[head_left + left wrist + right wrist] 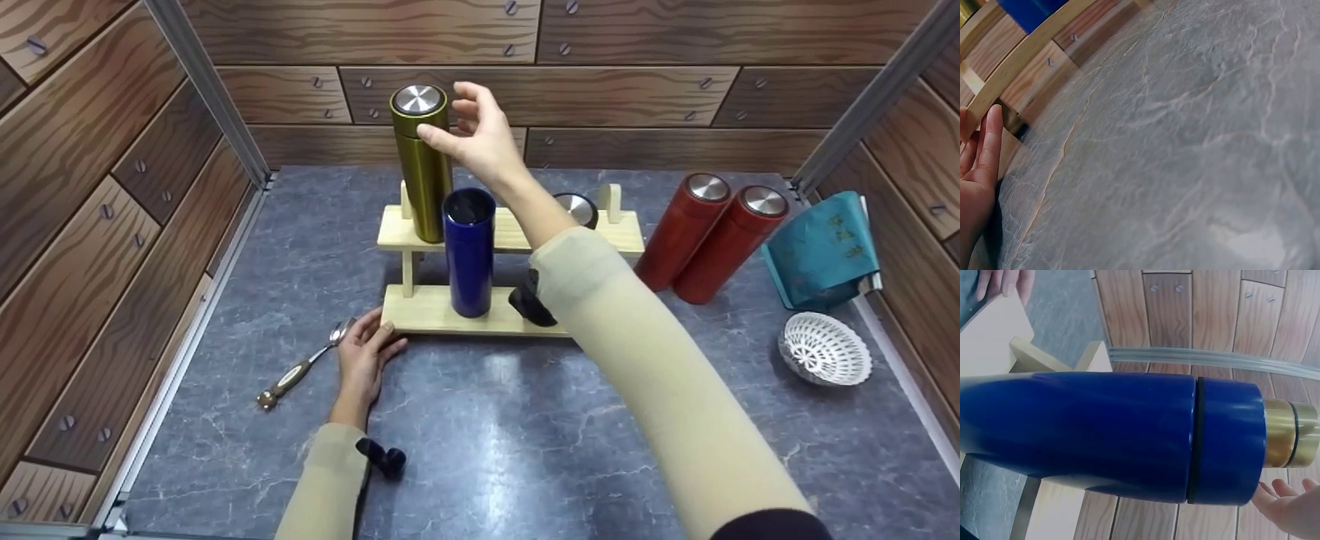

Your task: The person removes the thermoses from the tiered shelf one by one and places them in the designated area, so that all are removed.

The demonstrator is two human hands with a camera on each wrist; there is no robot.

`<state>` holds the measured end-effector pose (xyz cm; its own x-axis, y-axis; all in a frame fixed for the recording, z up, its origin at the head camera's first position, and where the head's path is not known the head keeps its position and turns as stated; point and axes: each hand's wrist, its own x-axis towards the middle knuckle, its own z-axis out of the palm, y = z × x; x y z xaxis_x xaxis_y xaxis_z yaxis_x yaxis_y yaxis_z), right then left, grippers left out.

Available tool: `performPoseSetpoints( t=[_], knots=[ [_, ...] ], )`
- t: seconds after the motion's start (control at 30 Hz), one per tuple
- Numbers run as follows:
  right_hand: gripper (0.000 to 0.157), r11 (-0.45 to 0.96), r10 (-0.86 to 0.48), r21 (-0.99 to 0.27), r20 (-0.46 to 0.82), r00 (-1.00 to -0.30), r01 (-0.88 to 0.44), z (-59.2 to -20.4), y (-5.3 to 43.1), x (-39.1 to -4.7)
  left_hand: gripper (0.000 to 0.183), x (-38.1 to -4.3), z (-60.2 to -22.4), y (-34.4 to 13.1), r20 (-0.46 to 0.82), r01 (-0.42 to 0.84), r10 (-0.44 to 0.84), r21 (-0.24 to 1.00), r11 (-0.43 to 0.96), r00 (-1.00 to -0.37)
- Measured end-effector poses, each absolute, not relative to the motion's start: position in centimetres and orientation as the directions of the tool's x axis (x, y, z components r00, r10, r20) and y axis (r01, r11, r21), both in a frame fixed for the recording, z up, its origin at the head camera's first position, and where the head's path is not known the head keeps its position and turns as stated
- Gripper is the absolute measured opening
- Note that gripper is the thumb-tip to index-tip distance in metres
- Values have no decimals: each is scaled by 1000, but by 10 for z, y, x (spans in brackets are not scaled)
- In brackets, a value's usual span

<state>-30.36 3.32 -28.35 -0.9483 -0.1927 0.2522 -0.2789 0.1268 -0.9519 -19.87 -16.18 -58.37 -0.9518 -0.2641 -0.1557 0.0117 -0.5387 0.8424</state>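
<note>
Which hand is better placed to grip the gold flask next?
Right, most likely: the right hand is raised, open, beside the top of the gold flask. The left hand is lower down, holding the corner of the wooden rack.

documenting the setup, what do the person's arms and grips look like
The left sleeve and right sleeve are pale cream-yellow, with a small black attachment near the left cuff and another near the right. Something black shows at the right sleeve's upper end. The left grip and right grip are gloveless.
</note>
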Motion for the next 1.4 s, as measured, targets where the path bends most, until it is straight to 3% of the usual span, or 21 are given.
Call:
performPoseSetpoints(
  t=[0.17, 0.4, 0.6, 0.87, 1.4],
  knots=[
    [88, 176, -234, -944, 237, -943, -280, -289, 26, -312, 45, -197, -586, -164, -160, 14, -277, 844, -537, -947],
    [90, 161, -246, -943, 247, -937, -291, -297, 19, -320, 45, -194, -591, -158, -170, 9, -283, 844, -537, -944],
    [83, 134, -236, -952, 241, -941, -277, -299, 14, -321, 42, -194, -591, -153, -149, 20, -281, 853, -521, -948],
    [79, 222, -228, -942, 202, -952, -253, -298, 1, -324, 44, -192, -590, -158, -148, 23, -279, 848, -529, -949],
    [71, 121, -161, -943, 288, -944, -309, -296, 22, -319, 41, -199, -582, -160, -147, 23, -273, 845, -534, -951]
  ],
)
